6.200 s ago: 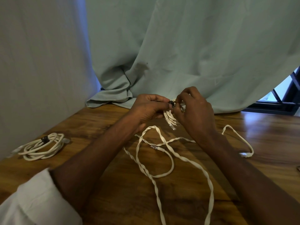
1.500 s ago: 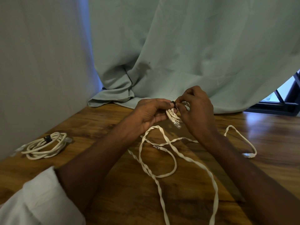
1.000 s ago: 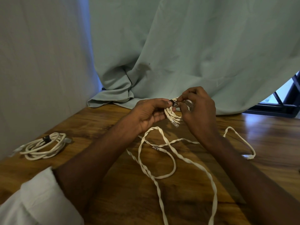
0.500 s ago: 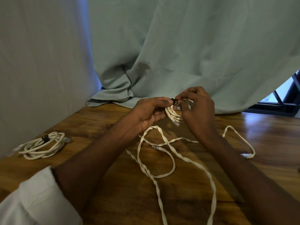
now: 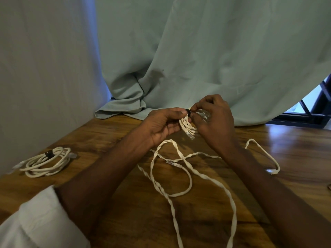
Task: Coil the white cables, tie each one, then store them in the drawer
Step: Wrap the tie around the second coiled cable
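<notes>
Above the wooden table (image 5: 295, 144) I hold a small bundle of coiled white cable (image 5: 188, 127), its clear plug hanging down. My left hand (image 5: 161, 124) pinches the bundle from the left at a small black tie (image 5: 188, 111). My right hand (image 5: 215, 120) pinches the same tie from the right and covers most of the coil. A finished white coil (image 5: 46, 161) with a black tie lies at the table's left. Loose white flat cables (image 5: 179, 176) sprawl in loops below my hands, running off the bottom edge. No drawer is in view.
A pale green curtain (image 5: 197, 59) hangs behind and pools on the table's far edge. A light cloth wall (image 5: 44, 77) closes off the left side. A dark window frame (image 5: 315, 111) shows at the far right. A loose cable end (image 5: 268, 165) lies right of my forearm.
My hands have stayed in place, with the fingers shifting slightly around the black tie on the held bundle. The cables on the table have not moved.
</notes>
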`<state>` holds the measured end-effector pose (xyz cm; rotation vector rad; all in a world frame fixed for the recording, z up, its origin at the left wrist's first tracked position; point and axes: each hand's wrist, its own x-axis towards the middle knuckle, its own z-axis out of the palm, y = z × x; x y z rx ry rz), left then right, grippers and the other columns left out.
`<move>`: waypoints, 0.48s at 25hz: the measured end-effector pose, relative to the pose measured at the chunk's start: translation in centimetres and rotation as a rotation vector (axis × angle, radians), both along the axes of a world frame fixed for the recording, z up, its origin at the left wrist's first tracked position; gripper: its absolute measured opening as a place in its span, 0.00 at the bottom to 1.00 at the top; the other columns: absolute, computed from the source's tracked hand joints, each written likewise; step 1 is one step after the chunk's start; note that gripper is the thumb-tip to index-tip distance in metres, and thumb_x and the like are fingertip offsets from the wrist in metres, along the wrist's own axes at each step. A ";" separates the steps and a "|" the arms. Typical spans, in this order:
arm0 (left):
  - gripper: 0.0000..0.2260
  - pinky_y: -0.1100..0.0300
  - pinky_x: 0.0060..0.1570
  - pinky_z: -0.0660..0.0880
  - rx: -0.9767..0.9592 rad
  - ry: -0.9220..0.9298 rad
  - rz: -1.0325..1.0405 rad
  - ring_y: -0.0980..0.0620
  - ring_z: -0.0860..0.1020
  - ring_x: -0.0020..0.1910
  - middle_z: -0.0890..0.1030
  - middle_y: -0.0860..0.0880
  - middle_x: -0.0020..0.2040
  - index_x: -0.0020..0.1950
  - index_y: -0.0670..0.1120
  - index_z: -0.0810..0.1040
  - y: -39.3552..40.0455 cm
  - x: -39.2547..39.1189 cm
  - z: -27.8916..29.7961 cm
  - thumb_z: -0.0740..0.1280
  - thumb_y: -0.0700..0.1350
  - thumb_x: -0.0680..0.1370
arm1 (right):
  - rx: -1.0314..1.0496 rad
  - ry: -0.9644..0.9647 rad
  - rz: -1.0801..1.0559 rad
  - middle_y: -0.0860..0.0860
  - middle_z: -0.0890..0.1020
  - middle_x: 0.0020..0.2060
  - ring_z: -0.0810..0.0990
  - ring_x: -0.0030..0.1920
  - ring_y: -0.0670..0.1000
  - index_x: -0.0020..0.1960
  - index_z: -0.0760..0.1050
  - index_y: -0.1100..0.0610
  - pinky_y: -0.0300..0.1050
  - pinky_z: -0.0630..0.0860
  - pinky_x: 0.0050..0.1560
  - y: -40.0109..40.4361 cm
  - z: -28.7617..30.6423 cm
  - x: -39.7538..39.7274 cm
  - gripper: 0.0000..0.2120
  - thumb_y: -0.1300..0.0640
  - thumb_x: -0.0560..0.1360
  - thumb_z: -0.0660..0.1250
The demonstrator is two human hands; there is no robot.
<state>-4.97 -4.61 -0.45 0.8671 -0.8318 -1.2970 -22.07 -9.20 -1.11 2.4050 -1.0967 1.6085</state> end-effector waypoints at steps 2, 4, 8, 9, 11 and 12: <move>0.12 0.54 0.48 0.86 0.004 -0.018 0.005 0.44 0.87 0.46 0.86 0.36 0.51 0.61 0.32 0.81 0.0 0.0 -0.1 0.70 0.30 0.78 | -0.004 0.035 -0.008 0.51 0.79 0.55 0.75 0.56 0.50 0.53 0.87 0.54 0.29 0.63 0.47 0.0 0.1 0.0 0.07 0.55 0.75 0.76; 0.13 0.54 0.47 0.85 0.011 -0.022 0.009 0.43 0.88 0.46 0.86 0.36 0.52 0.62 0.32 0.81 0.0 0.0 -0.3 0.71 0.30 0.77 | -0.007 0.062 -0.006 0.51 0.79 0.53 0.76 0.55 0.51 0.52 0.87 0.54 0.31 0.63 0.45 0.0 0.1 -0.1 0.08 0.55 0.74 0.77; 0.12 0.55 0.44 0.85 0.024 -0.016 0.030 0.44 0.88 0.45 0.86 0.37 0.51 0.60 0.33 0.82 -0.3 0.0 -0.5 0.71 0.31 0.77 | -0.010 0.096 0.002 0.51 0.78 0.54 0.74 0.54 0.49 0.53 0.86 0.53 0.37 0.64 0.42 0.2 0.3 -0.3 0.09 0.54 0.73 0.77; 0.11 0.55 0.44 0.85 0.023 -0.012 0.031 0.44 0.88 0.45 0.87 0.37 0.50 0.58 0.33 0.82 -0.3 0.1 -0.4 0.71 0.31 0.77 | -0.011 0.099 0.001 0.51 0.78 0.54 0.74 0.55 0.49 0.53 0.85 0.53 0.39 0.65 0.44 0.3 0.2 -0.2 0.09 0.54 0.74 0.77; 0.10 0.55 0.45 0.85 0.020 -0.013 0.016 0.45 0.88 0.44 0.87 0.37 0.49 0.57 0.34 0.82 -0.2 0.0 -0.4 0.71 0.31 0.77 | -0.021 0.105 -0.016 0.51 0.78 0.55 0.75 0.56 0.51 0.53 0.85 0.54 0.42 0.67 0.47 0.3 0.0 -0.2 0.09 0.54 0.74 0.76; 0.10 0.55 0.45 0.85 0.014 -0.017 0.006 0.45 0.88 0.44 0.87 0.37 0.49 0.58 0.33 0.82 -0.2 -0.2 -0.4 0.71 0.31 0.77 | -0.032 0.111 -0.033 0.52 0.78 0.56 0.75 0.56 0.52 0.54 0.85 0.54 0.42 0.67 0.47 0.3 0.0 -0.3 0.09 0.55 0.74 0.76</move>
